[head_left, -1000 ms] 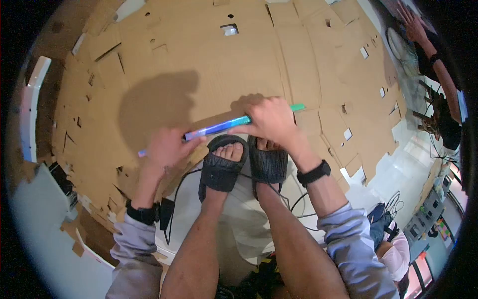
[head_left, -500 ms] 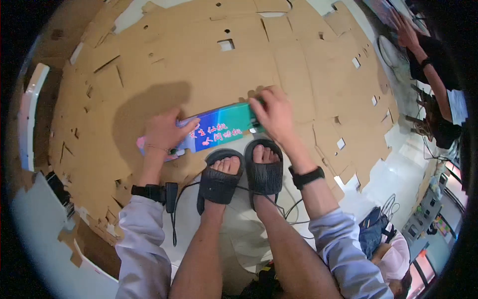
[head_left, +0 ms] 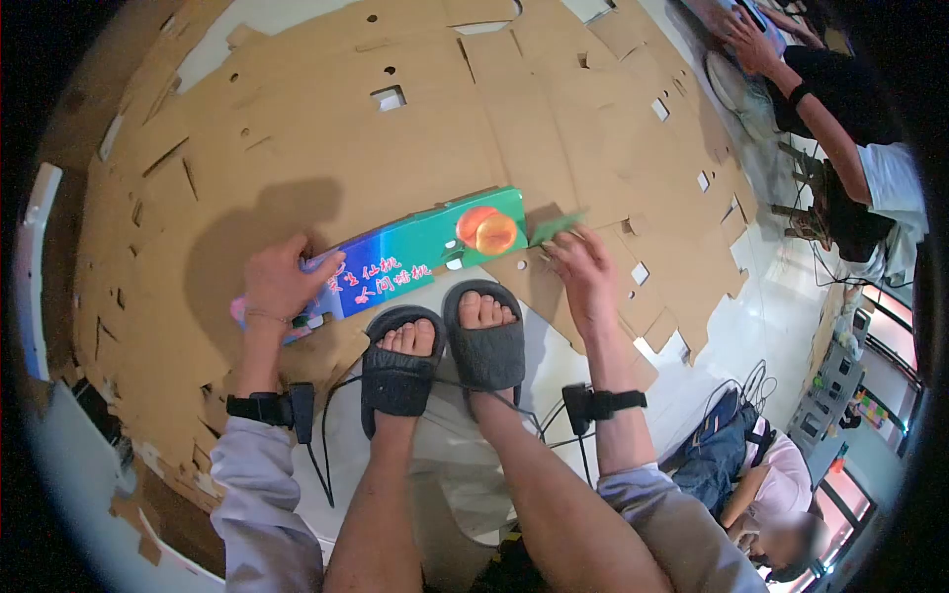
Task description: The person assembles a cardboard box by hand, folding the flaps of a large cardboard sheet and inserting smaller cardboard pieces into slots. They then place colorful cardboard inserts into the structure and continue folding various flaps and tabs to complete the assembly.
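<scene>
A long flat printed cardboard strip (head_left: 435,237) lies slanted across the floor covering, blue toward the left and green toward the right, with pink lettering and two peaches. My left hand (head_left: 287,282) grips its left part, thumb over the top face, fingers at the far edge. Just beyond the strip's right end, my right hand (head_left: 583,267) pinches a small green piece of card (head_left: 556,227), blurred by motion. A gap shows between that piece and the strip. Black bands with small boxes and cables sit on both wrists.
Flattened cardboard (head_left: 326,119) with slots and holes covers the floor. My feet in black slippers (head_left: 484,341) stand close to the strip's near edge. A cable (head_left: 331,415) runs by my legs. Two other people appear at right, one with a hand (head_left: 749,44) on something.
My right hand has moved off the strip to the right, bringing the green piece and uncovering the printed peaches. The left hand keeps its hold. The whole view has shifted somewhat.
</scene>
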Demonstrator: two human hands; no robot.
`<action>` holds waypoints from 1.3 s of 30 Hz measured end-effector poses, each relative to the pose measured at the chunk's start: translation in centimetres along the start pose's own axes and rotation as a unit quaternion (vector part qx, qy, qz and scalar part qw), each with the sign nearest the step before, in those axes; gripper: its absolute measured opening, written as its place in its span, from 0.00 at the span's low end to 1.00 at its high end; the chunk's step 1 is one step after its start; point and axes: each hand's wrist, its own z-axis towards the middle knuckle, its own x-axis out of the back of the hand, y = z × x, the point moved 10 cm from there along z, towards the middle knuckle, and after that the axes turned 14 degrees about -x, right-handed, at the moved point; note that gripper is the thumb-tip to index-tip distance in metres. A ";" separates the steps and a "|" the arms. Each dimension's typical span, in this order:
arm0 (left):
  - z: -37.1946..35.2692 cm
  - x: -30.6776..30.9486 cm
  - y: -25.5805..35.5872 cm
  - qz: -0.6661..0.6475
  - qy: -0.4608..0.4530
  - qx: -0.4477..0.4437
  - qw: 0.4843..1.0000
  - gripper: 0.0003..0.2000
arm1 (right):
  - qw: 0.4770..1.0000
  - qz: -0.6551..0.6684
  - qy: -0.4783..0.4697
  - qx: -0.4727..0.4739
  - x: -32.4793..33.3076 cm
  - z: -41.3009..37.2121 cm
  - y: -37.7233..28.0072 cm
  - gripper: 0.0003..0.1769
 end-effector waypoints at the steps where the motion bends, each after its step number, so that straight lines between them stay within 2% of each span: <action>1: 0.1 0.3 0.2 0.006 0.007 -0.010 1.000 0.24 | 0.988 -0.140 0.027 0.059 -1.3 0.6 -0.8 0.14; 2: 0.2 0.4 0.3 0.010 0.006 -0.011 1.000 0.24 | 0.963 -0.248 0.066 0.084 -2.2 1.2 -1.2 0.15; 4: 0.2 0.7 0.6 0.015 0.003 -0.013 1.000 0.23 | 0.872 -0.451 0.142 0.126 -3.8 1.9 -2.1 0.17; 7: 0.1 0.3 0.5 0.012 0.014 -0.021 1.000 0.23 | 0.829 -0.520 0.167 0.120 -4.7 2.3 -3.1 0.19; 13: 0.1 0.3 0.4 0.050 0.015 -0.013 0.999 0.22 | 0.817 -0.551 0.155 0.078 -4.6 3.1 -2.9 0.21; 16: -0.3 0.2 0.1 0.033 0.026 0.003 0.999 0.23 | 0.812 -0.554 0.161 0.088 -4.9 3.1 -3.3 0.21; 19: -0.2 -0.2 -0.2 0.042 0.011 0.007 0.999 0.23 | 0.800 -0.582 0.147 0.017 -4.6 3.9 -3.2 0.21; 22: 0.2 0.3 0.3 0.059 0.001 -0.013 0.998 0.24 | 0.803 -0.590 0.078 -0.041 -4.0 5.7 -3.1 0.21; 24: -0.1 0.5 0.2 0.052 0.005 0.001 0.999 0.24 | 0.886 -0.456 0.045 -0.065 -1.6 6.5 -2.6 0.19; 27: -0.4 0.1 -0.1 0.034 -0.022 0.015 0.999 0.24 | 0.970 -0.234 0.018 -0.060 -0.2 4.8 -3.1 0.14; 28: -0.1 0.0 0.1 0.027 -0.036 0.014 0.999 0.25 | 0.980 -0.192 0.045 -0.040 0.4 3.9 -3.6 0.13; 31: -0.6 0.0 0.5 -0.051 -0.163 0.074 0.983 0.26 | 0.990 -0.074 0.117 0.015 2.1 2.6 -4.6 0.12; 33: -2.0 1.6 2.8 -0.054 -0.144 0.037 0.987 0.25 | 0.986 -0.025 0.158 0.050 3.9 1.6 -5.3 0.11; 34: -2.9 2.3 4.2 -0.056 -0.130 0.018 0.990 0.26 | 0.981 -0.046 0.178 0.070 3.9 1.1 -6.2 0.11; 36: -5.1 4.0 6.2 -0.065 -0.110 0.039 0.991 0.27 | 0.967 -0.089 0.212 0.108 3.2 -0.2 -8.3 0.11; 37: -6.3 4.7 6.6 -0.067 -0.099 0.051 0.992 0.29 | 0.964 -0.138 0.190 0.123 1.3 -0.4 -9.1 0.12; 39: -8.4 6.1 7.0 -0.068 -0.040 0.038 0.996 0.25 | 0.950 -0.235 0.143 0.150 -3.0 -1.0 -9.7 0.14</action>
